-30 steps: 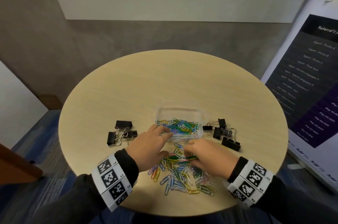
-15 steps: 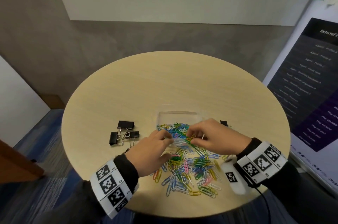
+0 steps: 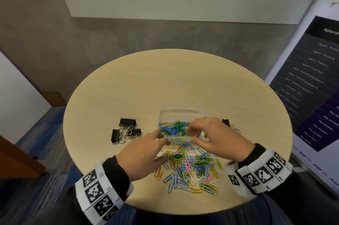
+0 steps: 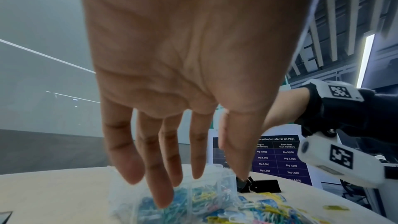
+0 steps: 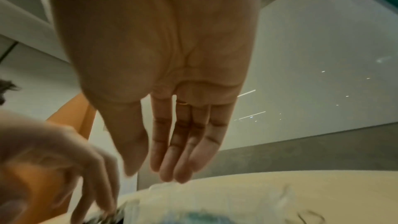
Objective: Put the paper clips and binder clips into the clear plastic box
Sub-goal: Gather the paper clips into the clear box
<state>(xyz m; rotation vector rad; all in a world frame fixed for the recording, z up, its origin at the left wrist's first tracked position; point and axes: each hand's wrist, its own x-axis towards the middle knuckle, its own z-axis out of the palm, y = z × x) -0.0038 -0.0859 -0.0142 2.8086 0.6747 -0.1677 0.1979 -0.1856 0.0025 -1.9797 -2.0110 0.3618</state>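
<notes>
Mid-way through loading paper clips, looks like. Clear plastic box (image 3: 178,114) on the worktop (image 3: 165,78), partly filled. Right hand (image 3: 216,136) over it, fingers loose and straight, nothing held. Left hand (image 3: 145,153) at box's near-left corner, fingers relaxed. Loose paper clips (image 3: 190,168) piled just in front of box, binder clips (image 3: 125,130) left of it. Next up, probably: another pinch from the pile.

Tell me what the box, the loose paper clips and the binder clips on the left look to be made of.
Box: clear, glossy plastic by the look; the clips inside show through its walls. Loose paper clips: probably wire with a coloured coating, thin bent loops in many colours. Binder clips: matte black bodies, likely painted metal, with shiny silver wire handles.
</notes>
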